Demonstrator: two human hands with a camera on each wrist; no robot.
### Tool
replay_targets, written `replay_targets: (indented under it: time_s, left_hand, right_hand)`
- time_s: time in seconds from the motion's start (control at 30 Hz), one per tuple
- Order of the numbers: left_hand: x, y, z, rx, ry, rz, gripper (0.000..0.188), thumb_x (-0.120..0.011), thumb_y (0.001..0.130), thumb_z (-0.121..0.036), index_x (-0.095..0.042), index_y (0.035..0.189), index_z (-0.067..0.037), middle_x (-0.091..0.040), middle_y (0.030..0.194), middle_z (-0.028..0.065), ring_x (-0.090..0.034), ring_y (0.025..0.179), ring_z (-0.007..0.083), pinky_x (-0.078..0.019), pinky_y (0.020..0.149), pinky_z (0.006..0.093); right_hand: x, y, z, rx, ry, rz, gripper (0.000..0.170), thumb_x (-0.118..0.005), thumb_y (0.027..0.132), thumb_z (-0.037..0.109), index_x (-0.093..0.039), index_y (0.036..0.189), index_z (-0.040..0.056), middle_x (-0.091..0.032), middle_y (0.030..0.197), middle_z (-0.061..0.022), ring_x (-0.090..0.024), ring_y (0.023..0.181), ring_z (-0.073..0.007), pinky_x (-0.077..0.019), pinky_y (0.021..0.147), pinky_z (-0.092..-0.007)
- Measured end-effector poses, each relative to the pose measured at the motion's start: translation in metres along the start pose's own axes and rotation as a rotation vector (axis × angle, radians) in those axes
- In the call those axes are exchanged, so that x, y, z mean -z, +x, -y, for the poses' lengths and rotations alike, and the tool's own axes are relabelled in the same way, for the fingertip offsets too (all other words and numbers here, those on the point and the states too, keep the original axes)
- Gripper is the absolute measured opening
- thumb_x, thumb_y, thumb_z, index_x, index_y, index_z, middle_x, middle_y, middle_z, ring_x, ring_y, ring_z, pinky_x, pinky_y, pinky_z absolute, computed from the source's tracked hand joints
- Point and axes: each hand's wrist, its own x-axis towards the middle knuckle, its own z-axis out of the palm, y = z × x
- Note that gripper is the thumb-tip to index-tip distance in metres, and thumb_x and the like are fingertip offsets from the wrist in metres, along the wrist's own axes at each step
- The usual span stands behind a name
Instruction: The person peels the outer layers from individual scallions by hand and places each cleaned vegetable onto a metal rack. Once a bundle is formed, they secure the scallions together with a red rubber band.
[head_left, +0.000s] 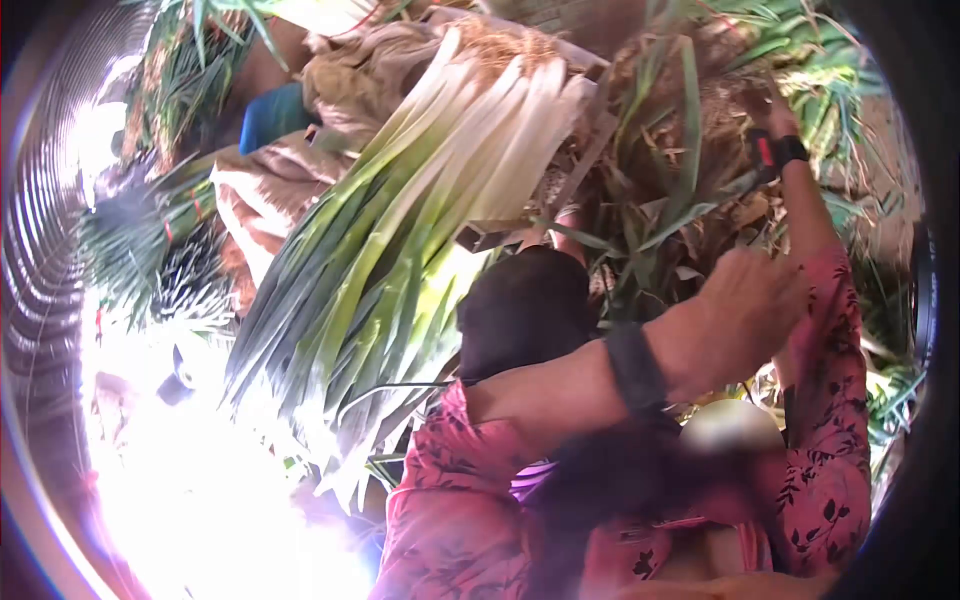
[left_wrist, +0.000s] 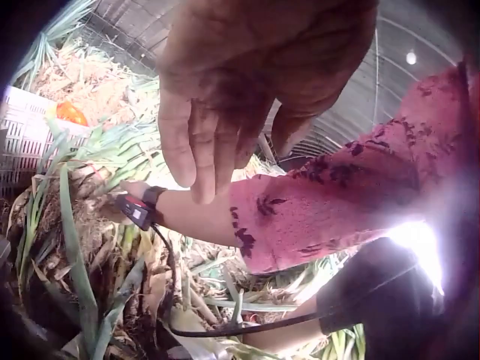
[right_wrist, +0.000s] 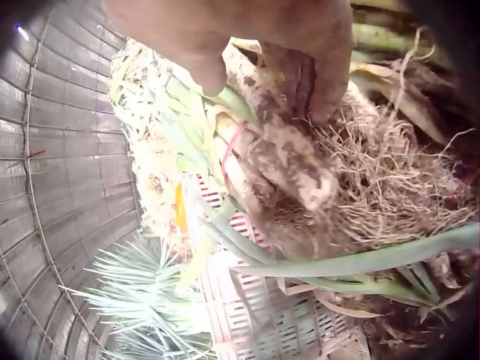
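Showing green bundles (head_left: 165,95) at the far left of the muddy leeks (right_wrist: 289,161), piling up with long leaf tips spreading. Coming nearer the muddy leeks, showing a blue thing (head_left: 272,118) resting beside crumpled beige sacking (head_left: 365,80). Then laying out cleaned leeks (head_left: 430,200) immediately left of the muddy leeks, with white stalks and roots pointing up the head view and dark green leaves fanning down and to the left.

Holding the left hand (head_left: 740,310) open below the muddy leeks in the head view, apart from them, with fingers stretching loosely and thumb standing away in the left wrist view. Farther right, reaching up with the right hand (right_wrist: 259,37) and gripping the muddy leeks between thumb and fingers, with a red tie (right_wrist: 231,154) crossing the stalks and tangled roots spreading beside.

Showing a slatted plastic crate (right_wrist: 270,307) near the muddy leeks in the right wrist view, with leaves crossing its rim; not making clear what is lying inside.
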Motion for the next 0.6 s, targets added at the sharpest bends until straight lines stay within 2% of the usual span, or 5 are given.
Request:
replay_targets:
  time_s: [0.17, 0.27, 0.3, 0.47, 0.6]
  left_hand:
    - [-0.002, -0.013, 0.0, -0.016, 0.064, -0.26, 0.019, -0.058, 0.072, -0.01, -0.058, 0.09, -0.005, -0.054, 0.085, 0.0096, -0.057, 0.085, 0.0272, -0.0436, 0.07, 0.0387]
    - [-0.007, -0.013, 0.007, -0.082, -0.047, -0.325, 0.018, -0.057, 0.073, -0.011, -0.058, 0.09, -0.005, -0.056, 0.082, 0.0109, -0.059, 0.079, 0.0287, -0.0444, 0.067, 0.0404]
    - [-0.012, -0.01, 0.01, -0.066, 0.005, -0.329, 0.016, -0.058, 0.074, -0.012, -0.058, 0.089, -0.006, -0.057, 0.08, 0.0113, -0.059, 0.079, 0.0292, -0.0449, 0.068, 0.0415]
    - [0.011, -0.006, 0.02, -0.021, 0.118, -0.269, 0.017, -0.06, 0.081, -0.018, -0.061, 0.092, -0.005, -0.061, 0.079, 0.0113, -0.061, 0.079, 0.0306, -0.0475, 0.072, 0.0417]
    - [0.022, -0.049, -0.016, 0.037, 0.099, -0.653, 0.021, -0.065, 0.084, -0.018, -0.064, 0.101, -0.006, -0.067, 0.093, 0.0122, -0.064, 0.08, 0.0319, -0.0516, 0.067, 0.036]
  right_hand:
    - [-0.036, 0.0, 0.03, 0.163, -0.056, -0.117, 0.025, -0.057, 0.093, 0.023, -0.054, 0.105, 0.0019, -0.064, 0.094, -0.0089, -0.058, 0.095, -0.023, -0.0503, 0.087, -0.0413]
    - [-0.047, -0.083, 0.029, 1.238, -0.817, 0.551, 0.019, -0.05, 0.095, 0.016, -0.055, 0.107, 0.0016, -0.063, 0.099, -0.0118, -0.06, 0.094, -0.0235, -0.0487, 0.091, -0.037]
    - [-0.052, -0.122, 0.015, 1.311, -0.993, 0.506, 0.021, -0.051, 0.094, 0.016, -0.053, 0.109, 0.002, -0.063, 0.1, -0.012, -0.06, 0.094, -0.0235, -0.0488, 0.091, -0.0367]
    - [-0.009, -0.253, -0.162, 0.997, -1.155, 0.368, 0.037, -0.056, 0.09, 0.016, -0.045, 0.122, 0.0043, -0.061, 0.104, -0.0133, -0.059, 0.097, -0.0237, -0.049, 0.089, -0.0353]
    - [0.07, -0.319, -0.221, 0.756, -1.192, 0.359, 0.053, -0.06, 0.086, 0.016, -0.038, 0.133, 0.0061, -0.059, 0.108, -0.0143, -0.059, 0.099, -0.0239, -0.0492, 0.087, -0.0342]
